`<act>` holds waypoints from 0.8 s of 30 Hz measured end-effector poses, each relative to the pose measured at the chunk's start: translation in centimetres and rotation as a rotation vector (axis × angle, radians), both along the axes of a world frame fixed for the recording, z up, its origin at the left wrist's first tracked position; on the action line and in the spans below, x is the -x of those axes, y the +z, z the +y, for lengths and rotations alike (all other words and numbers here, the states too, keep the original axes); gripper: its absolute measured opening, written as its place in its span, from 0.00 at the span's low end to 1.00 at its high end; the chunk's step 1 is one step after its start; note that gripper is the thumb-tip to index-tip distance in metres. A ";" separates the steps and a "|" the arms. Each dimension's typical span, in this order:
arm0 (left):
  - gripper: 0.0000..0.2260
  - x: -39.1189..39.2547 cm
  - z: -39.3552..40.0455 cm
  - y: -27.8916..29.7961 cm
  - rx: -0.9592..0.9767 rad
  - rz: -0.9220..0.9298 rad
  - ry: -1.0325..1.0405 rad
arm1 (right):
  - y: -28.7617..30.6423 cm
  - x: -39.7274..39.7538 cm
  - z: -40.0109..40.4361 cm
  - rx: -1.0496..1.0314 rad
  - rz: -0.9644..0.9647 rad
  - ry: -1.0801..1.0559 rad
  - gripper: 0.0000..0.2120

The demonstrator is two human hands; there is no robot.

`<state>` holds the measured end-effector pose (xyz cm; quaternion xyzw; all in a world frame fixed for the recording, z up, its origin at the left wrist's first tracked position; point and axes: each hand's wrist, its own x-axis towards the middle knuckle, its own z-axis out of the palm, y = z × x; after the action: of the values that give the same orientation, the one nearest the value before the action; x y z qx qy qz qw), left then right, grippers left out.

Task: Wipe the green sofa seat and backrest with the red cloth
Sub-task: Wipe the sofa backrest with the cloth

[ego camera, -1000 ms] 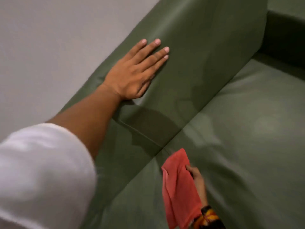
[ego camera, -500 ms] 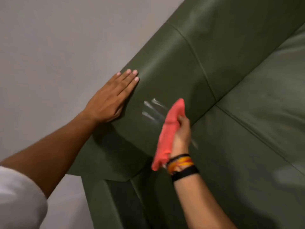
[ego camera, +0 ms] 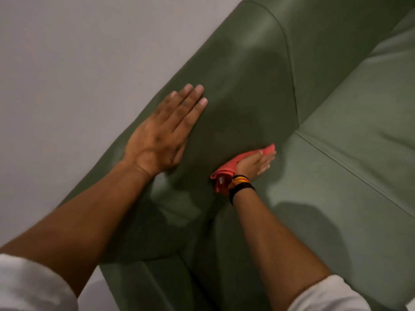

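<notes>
The green sofa's backrest (ego camera: 244,81) runs diagonally from lower left to upper right, with the seat cushions (ego camera: 350,140) to its right. My left hand (ego camera: 166,133) lies flat, fingers together, on the upper part of the backrest. My right hand (ego camera: 256,163) presses the red cloth (ego camera: 226,169) against the lower backrest, close to the crease where it meets the seat. The cloth is bunched under the palm, with a tip showing past the fingers. Coloured bands (ego camera: 240,185) circle my right wrist.
A plain grey wall (ego camera: 78,63) stands behind the backrest on the left. The sofa's armrest (ego camera: 143,286) is at the bottom, near my body. A seam (ego camera: 350,167) divides two seat cushions.
My right hand has slid the cloth down the backrest to the crease by the seat. The pale streaks seen earlier on the backrest are gone. My left hand stays flat on the backrest.
</notes>
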<state>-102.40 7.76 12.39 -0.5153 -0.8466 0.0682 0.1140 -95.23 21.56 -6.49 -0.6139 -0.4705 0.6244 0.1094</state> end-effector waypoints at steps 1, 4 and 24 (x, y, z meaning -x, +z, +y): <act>0.28 0.0 0.0 -0.1 -0.001 0.004 -0.003 | -0.2 -0.4 -0.3 0.124 -0.059 -0.031 0.25; 0.28 -0.1 0.0 -0.2 -0.014 0.025 -0.015 | 5.1 -0.2 -5.0 0.166 -0.059 -0.023 0.27; 0.27 -0.1 -0.2 -0.6 -0.059 0.065 -0.019 | -1.4 -5.7 -7.7 0.324 0.007 -0.069 0.26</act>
<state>-102.33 7.57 11.81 -0.5172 -0.8392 0.0588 0.1571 -89.50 13.81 -7.85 -0.6373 -0.3417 0.6900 0.0319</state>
